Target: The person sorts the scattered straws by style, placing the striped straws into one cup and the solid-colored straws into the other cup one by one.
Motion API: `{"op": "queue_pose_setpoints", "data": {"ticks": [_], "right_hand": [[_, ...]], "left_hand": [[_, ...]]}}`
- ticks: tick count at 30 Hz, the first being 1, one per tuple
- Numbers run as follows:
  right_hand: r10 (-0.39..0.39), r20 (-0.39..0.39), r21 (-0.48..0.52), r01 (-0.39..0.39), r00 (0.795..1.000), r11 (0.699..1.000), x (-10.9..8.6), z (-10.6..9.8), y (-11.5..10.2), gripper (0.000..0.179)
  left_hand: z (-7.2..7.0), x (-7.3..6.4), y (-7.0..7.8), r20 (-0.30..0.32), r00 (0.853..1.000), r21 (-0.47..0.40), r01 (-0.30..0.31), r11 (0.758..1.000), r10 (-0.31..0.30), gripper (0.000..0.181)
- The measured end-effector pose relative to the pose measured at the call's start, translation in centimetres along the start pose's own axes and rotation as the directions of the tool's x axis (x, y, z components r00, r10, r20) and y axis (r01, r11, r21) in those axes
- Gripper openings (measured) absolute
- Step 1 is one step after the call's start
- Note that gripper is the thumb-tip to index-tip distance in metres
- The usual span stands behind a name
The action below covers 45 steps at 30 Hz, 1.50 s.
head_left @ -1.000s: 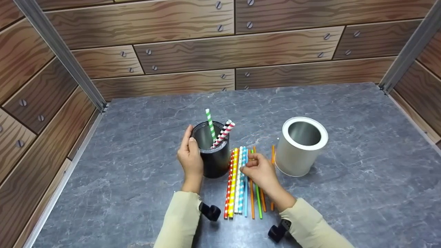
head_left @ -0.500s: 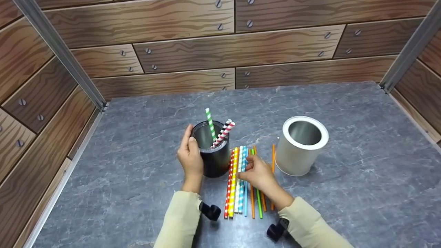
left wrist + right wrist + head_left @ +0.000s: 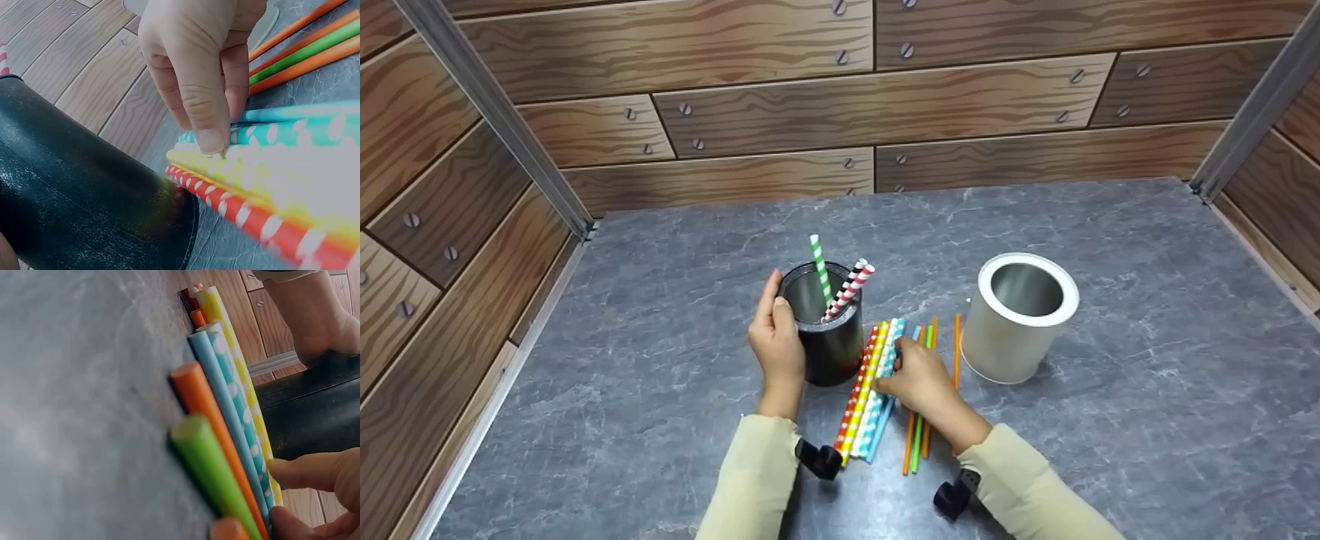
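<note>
My left hand [image 3: 776, 349] holds the black can [image 3: 834, 356] by its left side, thumb near the rim. A green-striped straw [image 3: 820, 262], a black-striped one and a red-striped one lean inside it. Right of the can lies a row of paper straws: red dotted [image 3: 852, 406], yellow [image 3: 860, 411], white and blue patterned [image 3: 875, 418]. My right hand [image 3: 922, 379] pinches the blue-patterned straw and the white one beside it, its thumb [image 3: 211, 138] on top and fingers behind. A plain light blue straw [image 3: 216, 391] lies along this row's right edge.
Right of the row lie thin orange straws and a green straw [image 3: 917, 442]. A lone orange straw [image 3: 957, 345] lies beside the white can [image 3: 1005, 352], which stands at the right. Wood-patterned walls [image 3: 780, 127] enclose the grey marbled table [image 3: 660, 337].
My right hand has closed on the straws and shifted slightly down. The row's near ends have swung left, parting from the orange and green straws. The left hand stays on the black can.
</note>
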State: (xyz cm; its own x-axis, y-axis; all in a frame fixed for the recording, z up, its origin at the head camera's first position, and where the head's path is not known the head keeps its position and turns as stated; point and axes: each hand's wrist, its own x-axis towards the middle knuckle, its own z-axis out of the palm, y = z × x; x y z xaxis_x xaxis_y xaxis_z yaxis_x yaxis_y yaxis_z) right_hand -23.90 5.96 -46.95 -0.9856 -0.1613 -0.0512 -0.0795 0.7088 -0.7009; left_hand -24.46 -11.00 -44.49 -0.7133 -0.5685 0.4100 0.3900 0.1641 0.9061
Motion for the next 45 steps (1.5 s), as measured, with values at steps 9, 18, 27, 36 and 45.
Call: {"op": "queue_pose_setpoints", "data": {"ticks": [9,18,27,36,45], "right_hand": [[0.007,0.049,-0.101,-0.002,0.999,0.995,0.4,-0.9,0.0,0.065],[0.021,0.099,-0.221,0.001,0.995,0.975,0.5,-1.5,-0.2,0.075],[-0.065,0.088,-0.35,0.092,0.994,0.932,0.2,-1.0,-0.4,0.071],[-0.032,0.123,-0.359,0.074,0.992,0.931,0.3,-1.2,-0.4,0.07],[0.09,0.188,-0.203,-0.051,0.978,0.978,0.9,-1.8,0.1,0.079]], "left_hand": [[0.2,0.2,0.2,0.019,1.0,0.011,-0.008,1.0,0.008,0.037],[0.2,0.3,0.5,0.017,1.0,0.008,-0.018,1.0,0.018,0.037],[0.2,0.2,0.4,0.025,1.0,-0.002,-0.006,1.0,0.006,0.037],[0.2,0.1,0.3,0.009,1.0,-0.006,-0.007,1.0,0.007,0.036],[0.0,0.0,0.1,0.008,1.0,-0.027,0.001,1.0,0.0,0.037]]}}
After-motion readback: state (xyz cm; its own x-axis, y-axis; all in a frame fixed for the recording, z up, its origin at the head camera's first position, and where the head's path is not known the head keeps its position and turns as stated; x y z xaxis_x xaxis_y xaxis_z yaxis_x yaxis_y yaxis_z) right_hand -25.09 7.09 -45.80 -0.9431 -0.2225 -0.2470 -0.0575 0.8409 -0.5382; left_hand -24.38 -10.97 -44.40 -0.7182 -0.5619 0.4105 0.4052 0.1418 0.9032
